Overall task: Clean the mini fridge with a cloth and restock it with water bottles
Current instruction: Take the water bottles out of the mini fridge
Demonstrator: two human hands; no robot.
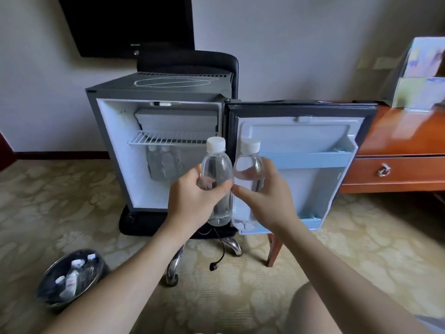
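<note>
two clear water bottles, white caps, held upright side by side in front of the open mini fridge [115, 150]. left hand [192, 198] curled round the left bottle [216, 169]; right hand [267, 198] curled round the right bottle [249, 169]. more bottles [161, 165] stand inside under the wire shelf [166, 138]. door [301, 165] swung right. metal bin [69, 280] on carpet, lower left, holding bottles.

soft daylight, blurred wide-angle edges

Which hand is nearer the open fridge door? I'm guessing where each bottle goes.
Right. The right hand is in front of the fridge door; the left hand is beside it, before the fridge's interior.
</note>
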